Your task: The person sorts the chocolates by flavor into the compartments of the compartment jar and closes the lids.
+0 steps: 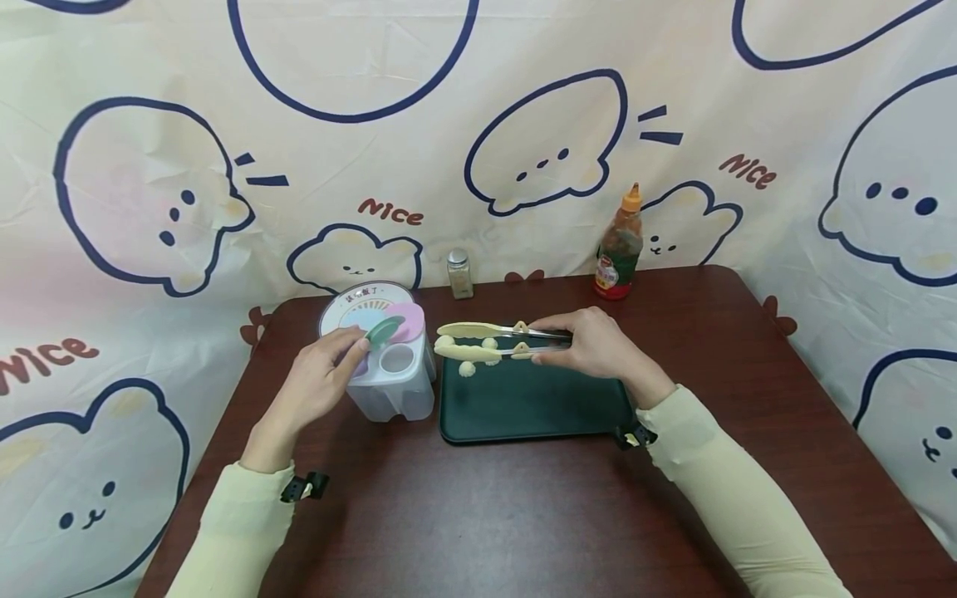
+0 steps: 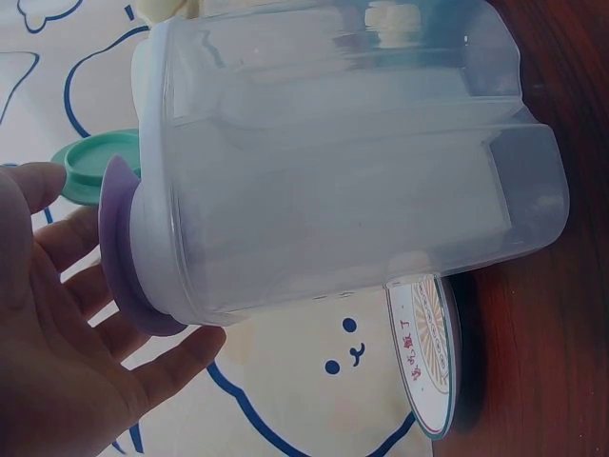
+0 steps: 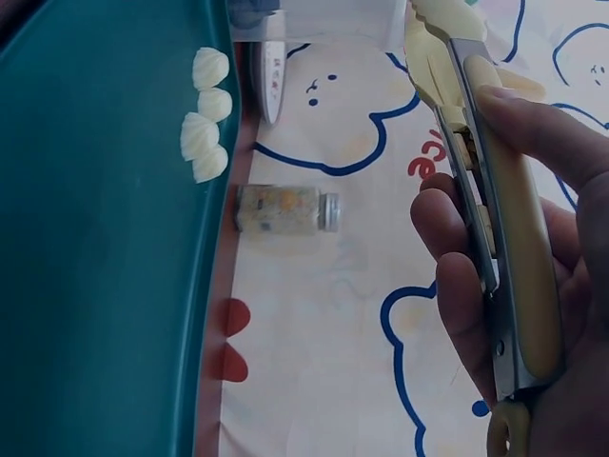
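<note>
My left hand (image 1: 320, 370) pinches a green flip lid (image 1: 385, 330) on a clear plastic divided container (image 1: 392, 394). That lid is tilted up beside a round uncovered opening. Pink (image 1: 406, 322) and purple (image 2: 119, 248) lids also sit on the container's top; the left fingers spread around the purple one. My right hand (image 1: 601, 342) grips yellow-tipped metal tongs (image 1: 489, 339), held over the left part of the dark green tray (image 1: 538, 407). Several small white ridged pieces (image 3: 205, 133) lie near the tray's far edge. One white piece (image 1: 445, 341) shows at the tong tips in the head view.
A seasoning shaker (image 1: 459, 274) stands at the table's back edge. Farther right is a red sauce bottle (image 1: 620, 245) with an orange cap. A round printed sign (image 1: 336, 316) stands behind the container. Patterned cloth (image 1: 523, 241) hangs behind the brown table (image 1: 486, 523).
</note>
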The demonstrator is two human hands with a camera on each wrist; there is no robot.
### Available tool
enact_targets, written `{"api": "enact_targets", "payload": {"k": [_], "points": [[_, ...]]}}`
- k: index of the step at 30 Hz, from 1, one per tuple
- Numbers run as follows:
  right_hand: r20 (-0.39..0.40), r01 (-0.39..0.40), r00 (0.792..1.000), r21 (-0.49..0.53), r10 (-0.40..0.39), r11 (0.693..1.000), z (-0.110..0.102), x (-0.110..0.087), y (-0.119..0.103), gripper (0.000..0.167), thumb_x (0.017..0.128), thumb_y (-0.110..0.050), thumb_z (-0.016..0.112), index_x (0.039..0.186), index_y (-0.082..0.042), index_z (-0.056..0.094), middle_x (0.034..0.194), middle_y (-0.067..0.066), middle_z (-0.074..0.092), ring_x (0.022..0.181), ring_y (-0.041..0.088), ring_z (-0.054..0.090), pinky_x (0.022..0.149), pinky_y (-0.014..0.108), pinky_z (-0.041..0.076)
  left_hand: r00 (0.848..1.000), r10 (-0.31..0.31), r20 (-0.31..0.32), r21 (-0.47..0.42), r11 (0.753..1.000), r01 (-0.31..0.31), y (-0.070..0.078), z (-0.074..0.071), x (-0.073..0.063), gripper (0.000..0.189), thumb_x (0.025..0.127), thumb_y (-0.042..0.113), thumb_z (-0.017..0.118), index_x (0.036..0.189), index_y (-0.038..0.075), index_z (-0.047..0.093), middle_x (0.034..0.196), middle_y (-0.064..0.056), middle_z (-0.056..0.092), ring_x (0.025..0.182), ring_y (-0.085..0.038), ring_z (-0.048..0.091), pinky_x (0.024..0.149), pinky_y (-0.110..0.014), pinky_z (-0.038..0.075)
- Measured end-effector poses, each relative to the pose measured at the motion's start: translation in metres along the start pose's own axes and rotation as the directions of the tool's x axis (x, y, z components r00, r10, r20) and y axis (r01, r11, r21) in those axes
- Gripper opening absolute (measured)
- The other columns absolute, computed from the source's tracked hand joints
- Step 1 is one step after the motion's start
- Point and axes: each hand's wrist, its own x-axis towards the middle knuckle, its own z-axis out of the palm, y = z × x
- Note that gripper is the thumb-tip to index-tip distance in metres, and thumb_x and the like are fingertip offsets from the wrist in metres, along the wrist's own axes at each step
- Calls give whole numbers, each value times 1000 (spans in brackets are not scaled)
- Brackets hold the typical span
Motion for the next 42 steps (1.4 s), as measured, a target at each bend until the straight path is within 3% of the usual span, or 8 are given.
{"api": "enact_targets", "payload": {"k": [18,26,33,40,42], "points": [[28,-62,998,-61,64,996,6,-4,24,48,83,-43,80,124,-21,71,76,-6,69,64,15,49,56,30,36,1000,5,5,-1,1000,-5,0,0,0,49,105,43,43,134,6,61,141,-18,58,130,-39,54,109,-63,40],[39,-55,998,-47,57,997,6,-3,23,47,84,-42,79,126,-24,71,69,-4,65,60,16,47,54,29,35,1000,0,9,0,1000,0,0,0,0,49,105,42,43,135,7,60,141,-18,57,130,-39,53,109,-63,40],[10,25,1000,-7,-25,1000,3,0,8,45,83,-41,80,124,-24,72,77,-9,71,59,13,49,53,28,36,1000,-1,3,6,1000,1,0,0,0,48,106,40,42,135,7,59,140,-18,58,129,-39,53,109,-64,40],[12,55,998,-11,-55,998,0,4,-8,46,82,-41,81,123,-22,72,98,-2,77,70,12,53,59,28,39,1000,-6,13,2,1000,6,0,0,0,48,106,41,42,135,6,60,141,-18,57,131,-40,52,110,-64,38],[11,57,998,-14,-57,998,0,5,-12,46,82,-41,81,123,-22,72,97,-2,77,69,13,53,59,29,38,1000,-7,14,2,1000,7,0,0,0,48,106,41,42,135,7,60,142,-18,57,131,-40,52,110,-64,38]]}}
